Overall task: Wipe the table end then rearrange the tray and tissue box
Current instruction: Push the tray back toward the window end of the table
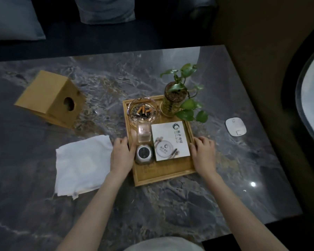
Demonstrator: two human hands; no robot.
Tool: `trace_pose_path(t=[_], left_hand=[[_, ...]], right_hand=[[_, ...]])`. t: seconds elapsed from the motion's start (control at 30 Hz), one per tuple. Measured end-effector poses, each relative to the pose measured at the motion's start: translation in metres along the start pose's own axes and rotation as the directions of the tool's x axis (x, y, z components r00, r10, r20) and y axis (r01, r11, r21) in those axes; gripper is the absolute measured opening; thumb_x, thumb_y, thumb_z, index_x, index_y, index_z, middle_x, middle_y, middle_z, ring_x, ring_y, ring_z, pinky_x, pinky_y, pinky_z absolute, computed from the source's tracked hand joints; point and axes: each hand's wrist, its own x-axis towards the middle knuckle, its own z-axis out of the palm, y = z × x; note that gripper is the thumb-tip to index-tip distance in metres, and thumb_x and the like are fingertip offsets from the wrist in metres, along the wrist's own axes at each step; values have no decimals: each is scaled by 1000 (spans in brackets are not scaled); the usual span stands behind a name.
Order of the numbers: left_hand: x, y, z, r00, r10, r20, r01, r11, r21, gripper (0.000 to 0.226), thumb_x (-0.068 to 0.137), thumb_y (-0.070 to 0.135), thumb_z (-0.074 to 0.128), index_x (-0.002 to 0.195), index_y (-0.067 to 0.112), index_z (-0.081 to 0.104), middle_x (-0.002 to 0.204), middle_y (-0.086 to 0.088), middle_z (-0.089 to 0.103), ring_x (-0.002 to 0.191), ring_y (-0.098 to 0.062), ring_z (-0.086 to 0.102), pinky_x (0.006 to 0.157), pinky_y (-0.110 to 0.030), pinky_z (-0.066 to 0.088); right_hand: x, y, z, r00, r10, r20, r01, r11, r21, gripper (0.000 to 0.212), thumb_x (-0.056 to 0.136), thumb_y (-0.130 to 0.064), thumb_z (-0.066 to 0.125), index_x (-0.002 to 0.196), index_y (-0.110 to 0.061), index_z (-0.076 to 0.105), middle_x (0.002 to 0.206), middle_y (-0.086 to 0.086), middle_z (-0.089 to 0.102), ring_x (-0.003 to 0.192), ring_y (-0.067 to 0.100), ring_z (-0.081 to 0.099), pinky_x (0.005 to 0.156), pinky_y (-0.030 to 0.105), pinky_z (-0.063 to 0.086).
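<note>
A wooden tray [163,175] sits on the grey marble table [198,196], right of centre. It carries a glass ashtray [143,110] with cigarette butts, a potted green plant [174,98], a small glass, a round metal tin and a white booklet [169,142]. My left hand [122,153] grips the tray's left rim. My right hand [204,153] grips its right rim. A wooden tissue box [49,96] stands at the left, its round hole facing me. A white cloth [80,165] lies flat to the left of my left hand.
A small white square device [235,127] lies on the table right of the tray. A dark sofa with grey cushions [105,9] runs along the table's far edge. The table's right edge borders a dark wall with a curved window.
</note>
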Motion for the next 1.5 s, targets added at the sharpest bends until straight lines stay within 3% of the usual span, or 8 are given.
trace_pose_path(t=[0.17, 0.33, 0.63, 0.8, 0.93, 1.03, 1.2, 1.5], left_hand=[[10, -2, 1, 999, -13, -36, 13, 1000, 6, 25, 89, 28, 53, 89, 5, 60, 94, -17, 60, 79, -21, 49, 68, -31, 37], [14, -1, -4, 1000, 15, 12, -16, 995, 99, 24, 88, 27, 54, 84, 4, 53, 88, -15, 55, 77, -20, 44, 67, -31, 33], [14, 7, -9, 998, 22, 59, -29, 991, 129, 21, 89, 22, 51, 91, 1, 50, 97, -20, 55, 88, -29, 50, 71, -34, 36], [13, 13, -11, 998, 1, 55, -7, 994, 109, 23, 90, 23, 49, 95, 1, 49, 98, -20, 58, 88, -30, 52, 70, -34, 38], [12, 14, -8, 996, -67, 60, 70, 997, -38, 22, 91, 22, 49, 101, 3, 46, 101, -20, 60, 82, -24, 49, 68, -33, 37], [12, 13, -3, 995, -96, 3, 95, 988, -125, 28, 92, 25, 47, 107, 2, 49, 103, -21, 62, 85, -26, 54, 70, -33, 38], [13, 14, 1, 992, -102, -69, 92, 987, -131, 34, 94, 29, 41, 105, 1, 56, 100, -23, 65, 91, -35, 58, 71, -34, 39], [3, 38, 16, 986, -100, -131, 87, 991, -102, 30, 94, 24, 40, 100, 1, 58, 93, -20, 66, 74, -22, 51, 64, -31, 34]], right_hand=[[1, 3, -1, 1000, -3, 15, 3, 1000, 27, 33, 91, -26, 51, 117, -6, 59, 109, 13, 60, 104, 28, 48, 88, 39, 39], [5, 1, -5, 998, -22, 51, 20, 999, 39, 26, 93, -23, 48, 110, -6, 59, 107, 11, 62, 103, 27, 50, 87, 40, 43], [5, -5, -13, 998, -43, 38, 43, 999, 6, 24, 93, -19, 46, 105, -3, 60, 105, 13, 63, 103, 28, 52, 87, 40, 44], [5, -9, -15, 998, 1, 70, -5, 999, 47, 22, 94, -21, 43, 98, -6, 59, 101, 13, 64, 92, 32, 60, 81, 44, 49], [9, -9, -18, 981, 121, 152, -159, 950, 269, 22, 93, -21, 46, 104, -6, 58, 107, 12, 65, 95, 28, 59, 75, 32, 43], [13, -10, -18, 965, 161, 209, -226, 912, 341, 28, 94, -27, 47, 106, -4, 60, 107, 13, 65, 95, 26, 58, 72, 29, 37], [14, -12, -9, 969, 165, 186, -226, 897, 381, 29, 96, -28, 42, 94, -3, 57, 100, 15, 63, 80, 20, 50, 67, 29, 33], [28, 12, -20, 990, 63, 126, -103, 934, 343, 27, 96, -22, 42, 75, -8, 51, 84, 13, 58, 82, 28, 54, 66, 30, 30]])
